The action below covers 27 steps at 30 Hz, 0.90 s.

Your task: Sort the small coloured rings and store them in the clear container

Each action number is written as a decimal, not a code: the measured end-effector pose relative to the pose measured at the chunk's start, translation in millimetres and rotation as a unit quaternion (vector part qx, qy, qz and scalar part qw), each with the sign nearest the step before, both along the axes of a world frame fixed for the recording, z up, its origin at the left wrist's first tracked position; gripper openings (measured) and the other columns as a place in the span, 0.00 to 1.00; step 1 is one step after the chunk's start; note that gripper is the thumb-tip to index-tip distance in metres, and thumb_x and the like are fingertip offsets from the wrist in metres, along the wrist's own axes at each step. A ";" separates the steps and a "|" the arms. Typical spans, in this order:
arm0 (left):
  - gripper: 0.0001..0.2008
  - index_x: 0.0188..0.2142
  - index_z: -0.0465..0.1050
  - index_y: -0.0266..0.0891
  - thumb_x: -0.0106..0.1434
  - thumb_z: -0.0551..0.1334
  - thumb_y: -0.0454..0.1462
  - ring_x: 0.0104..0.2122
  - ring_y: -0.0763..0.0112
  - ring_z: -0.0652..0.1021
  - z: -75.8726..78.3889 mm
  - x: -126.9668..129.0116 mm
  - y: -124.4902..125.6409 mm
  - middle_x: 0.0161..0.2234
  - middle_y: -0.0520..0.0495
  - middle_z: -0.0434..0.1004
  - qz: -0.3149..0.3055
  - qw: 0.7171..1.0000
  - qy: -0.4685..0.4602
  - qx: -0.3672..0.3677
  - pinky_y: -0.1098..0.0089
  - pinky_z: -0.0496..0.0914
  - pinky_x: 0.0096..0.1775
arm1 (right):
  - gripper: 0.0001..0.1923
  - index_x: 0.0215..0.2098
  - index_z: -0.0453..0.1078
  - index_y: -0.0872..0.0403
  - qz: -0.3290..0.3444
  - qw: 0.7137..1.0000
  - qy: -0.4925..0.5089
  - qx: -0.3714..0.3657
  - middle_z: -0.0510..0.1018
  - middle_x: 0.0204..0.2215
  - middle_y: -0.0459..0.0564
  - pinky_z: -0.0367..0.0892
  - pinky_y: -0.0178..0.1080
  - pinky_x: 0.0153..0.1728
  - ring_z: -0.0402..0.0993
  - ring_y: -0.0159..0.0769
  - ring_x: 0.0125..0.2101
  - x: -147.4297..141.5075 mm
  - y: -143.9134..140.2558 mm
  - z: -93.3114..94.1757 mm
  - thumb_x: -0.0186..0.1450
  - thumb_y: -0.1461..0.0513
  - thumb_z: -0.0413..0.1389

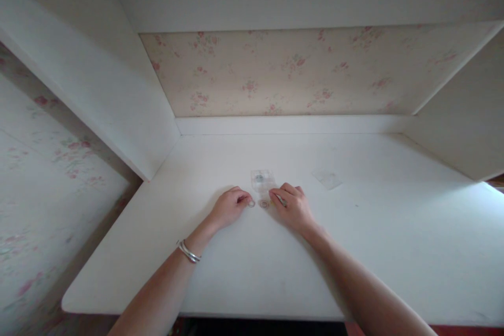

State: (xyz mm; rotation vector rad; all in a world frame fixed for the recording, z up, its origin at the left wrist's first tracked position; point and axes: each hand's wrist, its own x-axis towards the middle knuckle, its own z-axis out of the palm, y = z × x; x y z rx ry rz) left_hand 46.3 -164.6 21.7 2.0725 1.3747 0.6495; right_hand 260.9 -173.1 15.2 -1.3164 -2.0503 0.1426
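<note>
Ring pinched in left hand, grip closed! | right hand curled, hold unclear | slack pinch could drop it

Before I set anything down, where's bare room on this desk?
The biggest bare patch lies right of your right arm, bar one speck. Another runs from your left arm to the desk's left edge. It's crowded between your left hand and right hand: small rings, with a clear packet behind; a second packet lies farther right.
</note>
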 end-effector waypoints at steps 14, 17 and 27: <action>0.10 0.34 0.73 0.39 0.62 0.55 0.39 0.34 0.70 0.73 -2.9 -1.2 1.3 0.34 0.48 0.74 0.039 0.997 -0.060 0.003 0.71 0.66 0.37 | 0.11 0.34 0.73 0.50 0.113 0.970 -0.214 -0.021 0.73 0.31 0.48 0.49 0.39 0.35 0.65 0.34 0.34 -37.3 -3.1 25.0 0.67 0.61 0.48; 0.10 0.33 0.73 0.38 0.62 0.54 0.39 0.35 0.70 0.73 -1.6 -1.1 0.6 0.34 0.48 0.74 0.039 0.997 -0.061 0.004 0.71 0.66 0.38 | 0.10 0.32 0.73 0.50 0.118 0.969 -0.217 -0.029 0.73 0.30 0.49 0.50 0.39 0.35 0.66 0.35 0.34 -40.7 -0.6 23.4 0.65 0.63 0.49; 0.11 0.35 0.74 0.38 0.62 0.54 0.38 0.34 0.71 0.73 3.0 -5.6 -0.9 0.34 0.48 0.74 0.040 0.997 -0.063 -0.002 0.71 0.66 0.37 | 0.13 0.35 0.73 0.50 0.084 0.987 -0.135 -0.015 0.73 0.30 0.48 0.52 0.37 0.35 0.67 0.33 0.34 -33.8 4.6 28.5 0.68 0.61 0.47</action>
